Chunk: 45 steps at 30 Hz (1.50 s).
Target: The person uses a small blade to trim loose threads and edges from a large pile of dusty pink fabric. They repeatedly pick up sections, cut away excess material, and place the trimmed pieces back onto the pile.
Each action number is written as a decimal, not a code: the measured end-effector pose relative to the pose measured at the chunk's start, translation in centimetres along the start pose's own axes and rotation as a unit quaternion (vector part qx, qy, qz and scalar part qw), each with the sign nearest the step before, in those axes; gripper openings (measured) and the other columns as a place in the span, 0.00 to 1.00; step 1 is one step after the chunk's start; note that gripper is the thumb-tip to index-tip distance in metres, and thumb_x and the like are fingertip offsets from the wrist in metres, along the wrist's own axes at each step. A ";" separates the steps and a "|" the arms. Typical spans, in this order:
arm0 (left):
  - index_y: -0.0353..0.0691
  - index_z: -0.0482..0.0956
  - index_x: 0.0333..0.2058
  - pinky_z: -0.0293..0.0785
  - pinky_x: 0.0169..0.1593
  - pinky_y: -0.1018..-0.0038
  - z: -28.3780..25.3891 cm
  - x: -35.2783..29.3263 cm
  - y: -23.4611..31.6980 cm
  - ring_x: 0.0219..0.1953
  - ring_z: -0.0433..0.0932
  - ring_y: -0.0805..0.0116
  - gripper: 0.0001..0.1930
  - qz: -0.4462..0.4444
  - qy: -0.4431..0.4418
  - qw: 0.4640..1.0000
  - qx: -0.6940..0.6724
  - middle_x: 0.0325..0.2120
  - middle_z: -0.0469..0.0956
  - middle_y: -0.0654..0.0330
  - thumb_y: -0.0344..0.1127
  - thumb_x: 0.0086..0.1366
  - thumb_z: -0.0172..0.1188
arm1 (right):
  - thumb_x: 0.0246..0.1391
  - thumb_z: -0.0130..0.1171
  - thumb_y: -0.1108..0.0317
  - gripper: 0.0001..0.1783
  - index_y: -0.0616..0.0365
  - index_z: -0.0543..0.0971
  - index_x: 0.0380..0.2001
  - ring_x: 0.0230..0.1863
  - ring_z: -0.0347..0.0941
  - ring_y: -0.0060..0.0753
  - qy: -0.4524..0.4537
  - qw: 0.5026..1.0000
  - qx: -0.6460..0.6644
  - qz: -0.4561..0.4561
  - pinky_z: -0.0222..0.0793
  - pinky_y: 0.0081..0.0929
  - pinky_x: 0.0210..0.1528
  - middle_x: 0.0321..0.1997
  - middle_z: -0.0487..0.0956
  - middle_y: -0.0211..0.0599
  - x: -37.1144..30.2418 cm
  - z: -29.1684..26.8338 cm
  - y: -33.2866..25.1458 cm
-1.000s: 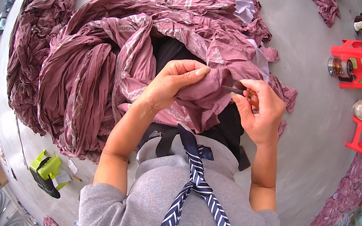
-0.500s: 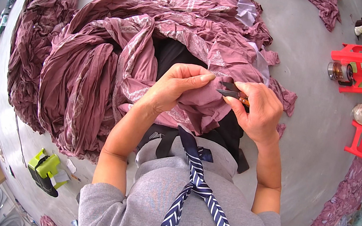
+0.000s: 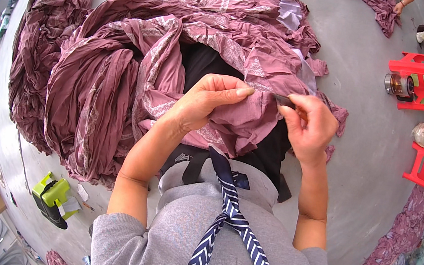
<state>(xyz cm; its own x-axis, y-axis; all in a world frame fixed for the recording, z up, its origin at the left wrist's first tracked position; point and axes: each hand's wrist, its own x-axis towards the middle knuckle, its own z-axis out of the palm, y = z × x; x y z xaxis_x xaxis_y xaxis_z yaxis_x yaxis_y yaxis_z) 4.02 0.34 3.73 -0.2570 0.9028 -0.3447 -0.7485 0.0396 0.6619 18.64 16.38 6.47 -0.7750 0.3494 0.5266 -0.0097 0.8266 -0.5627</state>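
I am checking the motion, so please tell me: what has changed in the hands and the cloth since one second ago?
Little changed: the right hand with its small dark tool shifted slightly toward the left hand. Both keep pinching the mauve fabric; the pile stayed.

Cloth lies left, stools right.

The right hand hides most of its small dark tool.
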 end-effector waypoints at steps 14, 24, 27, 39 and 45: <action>0.37 0.78 0.37 0.67 0.36 0.86 -1.9 -1.0 0.3 0.31 0.71 0.85 0.08 0.053 0.072 0.992 0.089 0.29 0.75 0.72 0.35 0.64 0.56 | 0.55 0.61 0.68 0.09 0.59 0.75 0.25 0.20 0.57 0.06 0.098 0.922 0.270 0.261 0.51 0.10 0.21 0.20 0.68 0.17 1.6 0.3 3.2; 0.35 0.70 0.51 0.72 0.52 0.67 -10.0 -7.4 3.8 0.51 0.73 0.57 0.25 0.360 0.424 0.660 0.505 0.49 0.72 0.49 0.38 0.56 0.66 | 0.55 0.60 0.66 0.08 0.60 0.76 0.33 0.23 0.60 0.09 0.063 0.922 0.169 0.342 0.57 0.10 0.25 0.25 0.71 0.21 -3.2 1.5 8.9; 0.44 0.62 0.60 0.58 0.62 0.62 -10.5 -5.8 -1.5 0.64 0.56 0.51 0.45 0.135 0.272 0.623 0.721 0.60 0.57 0.41 0.41 0.42 0.74 | 0.42 0.69 0.61 0.27 0.56 0.73 0.47 0.27 0.69 0.21 -0.128 0.944 0.041 0.300 0.67 0.20 0.32 0.38 0.76 0.31 -4.0 3.6 8.2; 0.46 0.75 0.49 0.73 0.46 0.69 -20.2 -7.3 -5.5 0.41 0.79 0.57 0.30 0.105 0.323 0.671 0.659 0.38 0.79 0.51 0.26 0.40 0.60 | 0.48 0.64 0.67 0.14 0.65 0.76 0.35 0.26 0.69 0.21 0.024 0.885 0.212 0.413 0.66 0.20 0.29 0.29 0.78 0.31 -6.4 5.6 14.4; 0.47 0.77 0.48 0.72 0.49 0.74 -14.6 -22.2 8.8 0.43 0.78 0.70 0.28 0.240 0.548 0.438 0.671 0.42 0.79 0.63 0.19 0.45 0.61 | 0.55 0.57 0.67 0.13 0.64 0.76 0.40 0.33 0.76 0.25 0.182 0.767 0.503 0.353 0.74 0.24 0.36 0.36 0.79 0.34 -2.9 -0.4 15.7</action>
<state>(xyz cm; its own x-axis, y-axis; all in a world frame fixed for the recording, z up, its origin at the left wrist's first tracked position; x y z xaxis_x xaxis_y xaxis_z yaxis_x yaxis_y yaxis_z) -5.80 -25.58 7.49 -0.8775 0.2263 0.4229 0.3966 0.8382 0.3743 20.95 28.48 -3.64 -0.5859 0.8047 -0.0959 -0.2937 -0.3211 -0.9004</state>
